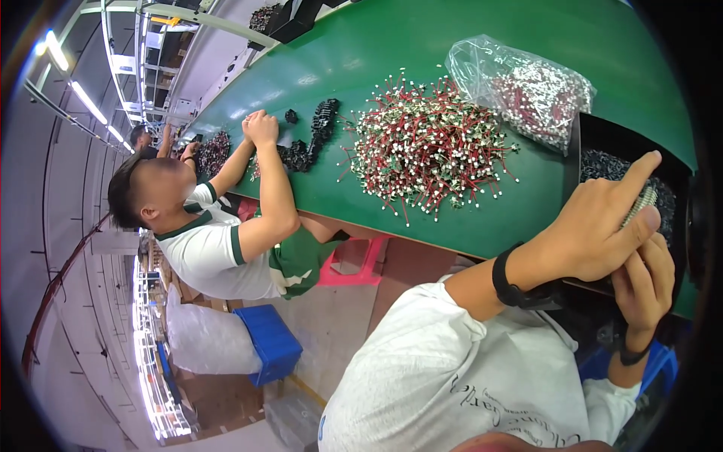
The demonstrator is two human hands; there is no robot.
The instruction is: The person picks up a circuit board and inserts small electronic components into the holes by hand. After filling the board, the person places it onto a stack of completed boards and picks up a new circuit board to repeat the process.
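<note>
Both of my hands are close together over a black box [678,162] of small dark pieces at the right. My left hand [591,222], with a black wristband, has its index finger stretched out and its thumb bent in. Between them shows a pale, ribbed strip of small parts [642,203]. Just below, my right hand [648,290] is closed, its curled fingers against the left thumb; what they grip is hidden. To the left lies a large heap of short red wires with white connectors [425,143].
A clear plastic bag [542,98] of similar wired connectors lies beyond the heap on the green table [361,45]. Left of me a co-worker [226,241] sits by black parts [312,139]. A pink stool [354,264], blue crate [267,343] and white sack [207,335] stand nearby.
</note>
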